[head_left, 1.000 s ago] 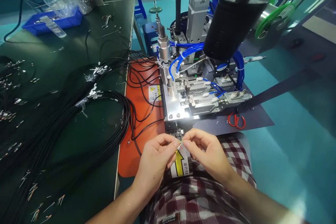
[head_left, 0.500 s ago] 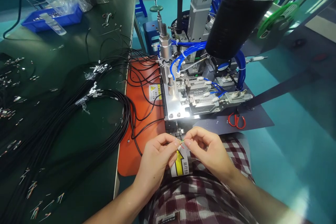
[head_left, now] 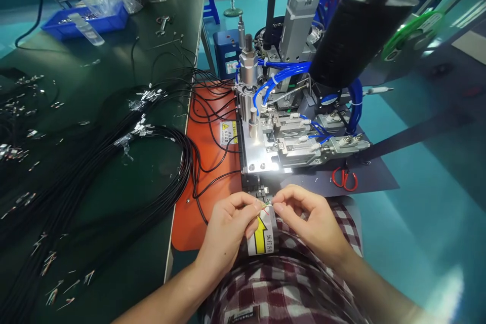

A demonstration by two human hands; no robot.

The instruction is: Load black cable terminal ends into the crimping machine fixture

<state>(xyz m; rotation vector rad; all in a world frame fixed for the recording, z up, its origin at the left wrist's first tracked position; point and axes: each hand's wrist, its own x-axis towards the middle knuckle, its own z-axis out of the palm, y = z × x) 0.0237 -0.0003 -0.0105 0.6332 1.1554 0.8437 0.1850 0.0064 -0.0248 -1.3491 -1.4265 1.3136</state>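
Though thin, wires in left hand.

The metal plate looks glossy, the checked cloth matt.

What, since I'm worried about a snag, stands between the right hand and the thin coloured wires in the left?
Nothing visible. The right hand is close by the thin coloured wires pinched in the left hand; contact is too small to tell. The yellow-arrow label shows behind, not between.
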